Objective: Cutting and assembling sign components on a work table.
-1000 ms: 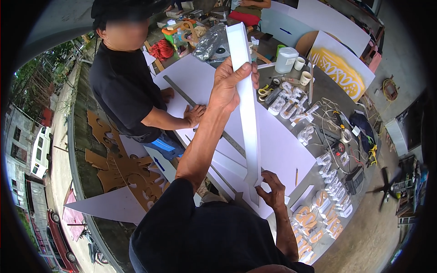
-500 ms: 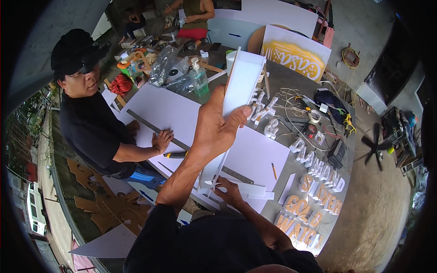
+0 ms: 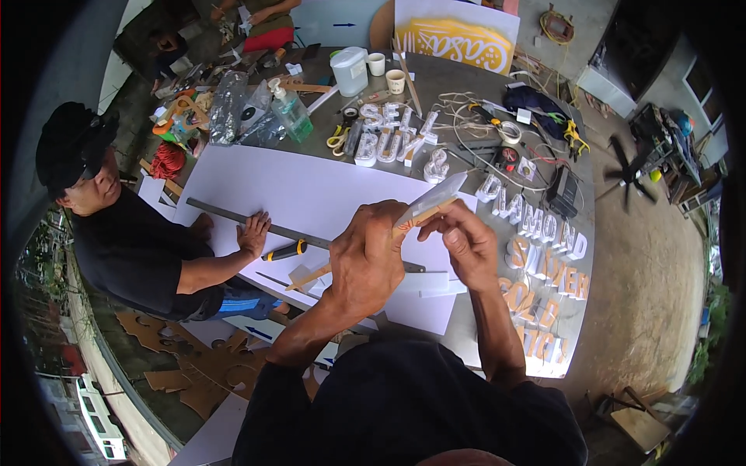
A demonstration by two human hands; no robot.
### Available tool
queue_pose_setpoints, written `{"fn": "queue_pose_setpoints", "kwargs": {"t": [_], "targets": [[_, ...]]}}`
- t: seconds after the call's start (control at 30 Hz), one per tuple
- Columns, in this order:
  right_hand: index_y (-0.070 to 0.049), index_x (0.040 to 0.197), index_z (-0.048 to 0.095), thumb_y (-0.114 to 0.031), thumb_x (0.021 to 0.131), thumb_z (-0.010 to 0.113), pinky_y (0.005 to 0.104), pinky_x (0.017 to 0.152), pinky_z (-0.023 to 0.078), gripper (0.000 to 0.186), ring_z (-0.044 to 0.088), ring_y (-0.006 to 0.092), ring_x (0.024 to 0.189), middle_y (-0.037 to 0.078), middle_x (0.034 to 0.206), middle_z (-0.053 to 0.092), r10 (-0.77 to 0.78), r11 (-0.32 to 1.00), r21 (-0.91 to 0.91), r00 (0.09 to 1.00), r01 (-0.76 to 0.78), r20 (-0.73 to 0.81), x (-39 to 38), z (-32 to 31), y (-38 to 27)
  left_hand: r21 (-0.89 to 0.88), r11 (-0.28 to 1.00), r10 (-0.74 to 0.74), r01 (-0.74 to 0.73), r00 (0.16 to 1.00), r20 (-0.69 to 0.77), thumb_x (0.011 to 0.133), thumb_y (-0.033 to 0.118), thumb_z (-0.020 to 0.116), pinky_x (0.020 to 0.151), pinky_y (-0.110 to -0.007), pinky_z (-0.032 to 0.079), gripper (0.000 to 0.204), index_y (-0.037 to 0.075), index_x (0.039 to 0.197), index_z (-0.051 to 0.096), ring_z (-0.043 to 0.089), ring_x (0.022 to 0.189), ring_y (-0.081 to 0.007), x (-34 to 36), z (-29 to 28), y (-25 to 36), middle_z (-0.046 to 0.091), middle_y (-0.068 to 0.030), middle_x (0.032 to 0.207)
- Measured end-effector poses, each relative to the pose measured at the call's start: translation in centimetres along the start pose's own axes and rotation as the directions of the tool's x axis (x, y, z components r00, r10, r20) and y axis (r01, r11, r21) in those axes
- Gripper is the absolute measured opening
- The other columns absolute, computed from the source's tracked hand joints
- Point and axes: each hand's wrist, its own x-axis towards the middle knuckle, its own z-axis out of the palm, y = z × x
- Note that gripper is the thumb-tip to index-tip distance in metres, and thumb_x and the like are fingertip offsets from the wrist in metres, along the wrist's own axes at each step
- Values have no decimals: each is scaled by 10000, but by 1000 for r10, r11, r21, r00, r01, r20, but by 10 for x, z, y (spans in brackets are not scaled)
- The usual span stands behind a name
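Observation:
My left hand [image 3: 365, 256] grips a long white piece with brown edging and red marking [image 3: 431, 196], raised over the sheets and seen almost end-on. My right hand [image 3: 470, 248] is at the piece's near end, with curled fingers on its edge. Beneath lie a large white sheet [image 3: 311, 186], a long metal ruler [image 3: 214, 211] and white strips [image 3: 431, 284]. A yellow and black utility knife [image 3: 284, 252] lies left of my left hand. A co-worker's hand [image 3: 252, 233] rests by the ruler.
The co-worker [image 3: 109, 241] stands at left. Cut-out letters [image 3: 532, 225] cover the table's right side, among wires, tape and tools. A pump bottle [image 3: 291, 116] and cups [image 3: 395, 81] stand behind. A painted board [image 3: 451, 35] leans at the back. Brown cut-outs [image 3: 179, 357] lie below left.
I have tipped the white piece over from lengthwise to nearly end-on. My right hand has risen from its lower end to beside my left. The view has shifted.

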Motion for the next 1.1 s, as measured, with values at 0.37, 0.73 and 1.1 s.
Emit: {"fn": "queue_pose_setpoints", "kwargs": {"t": [0.37,0.73,1.1], "targets": [[43,1190,662,-182,945,718,367,811,544,337,662,248,978,177,1097,660,-125,990,58,991,128,-43,12,-20,-11,-6,997,74,-74,994,82,753,-138,666,647,-414,567,458,-5,1172,539,687,801,-344,-22,22,2,667,-187,991],[57,969,693,-179,911,747,376,712,524,249,668,276,856,191,885,687,-182,973,131,982,188,-58,5,-30,-1,55,992,107,-112,990,90,710,-132,670,674,-374,580,443,-13,1121,555,682,795,-300,-28,32,3,664,-161,959],[46,987,685,-186,908,753,373,713,544,255,668,272,841,174,886,681,-151,976,131,976,172,-159,-6,-30,3,86,991,95,-103,991,97,753,-54,682,679,-357,579,371,-9,1105,574,675,800,-262,-29,40,0,663,-143,968]]}}
